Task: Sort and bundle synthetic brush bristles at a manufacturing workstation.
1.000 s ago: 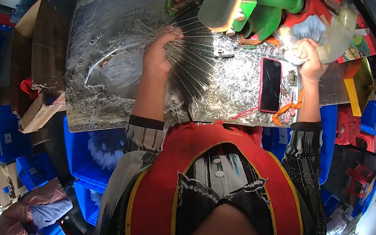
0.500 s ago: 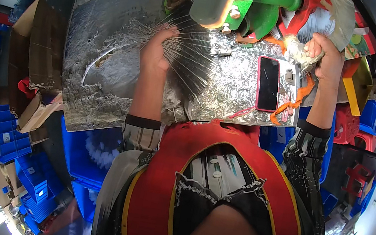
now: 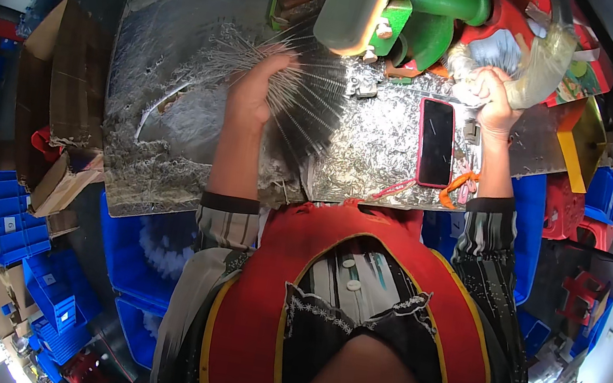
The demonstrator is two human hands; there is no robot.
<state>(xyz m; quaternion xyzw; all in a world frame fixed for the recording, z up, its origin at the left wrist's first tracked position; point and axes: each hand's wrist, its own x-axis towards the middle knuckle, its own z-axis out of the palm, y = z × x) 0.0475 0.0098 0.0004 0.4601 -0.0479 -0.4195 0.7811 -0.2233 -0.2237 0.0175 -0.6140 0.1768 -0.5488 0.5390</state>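
Note:
My left hand (image 3: 252, 91) is closed round a fanned bundle of thin twisted-wire brushes (image 3: 307, 94), above the left-centre of the metal-topped bench. Their pale wire ends stick out to the left and dark, fine-bristled ends spread to the right. At the back right, my right hand (image 3: 496, 100) has its fingers curled together at the edge of a red container (image 3: 486, 32) wrapped in yellowish plastic (image 3: 547, 65). Greyish thin strands (image 3: 498, 52) lie inside that container. What my right fingers hold, if anything, is too small to make out.
A green machine (image 3: 441, 0) with a pale guard (image 3: 354, 7) stands at the back centre. A phone in a pink case (image 3: 436, 144) lies by an orange strip (image 3: 453, 189). Blue bins (image 3: 134, 244) sit below the bench's front edge; a cardboard box (image 3: 64, 73) stands left.
My right hand has shifted left and slightly lower, and the orange cloth strip beside it no longer hangs from the container. My left hand keeps its grip, almost in place.

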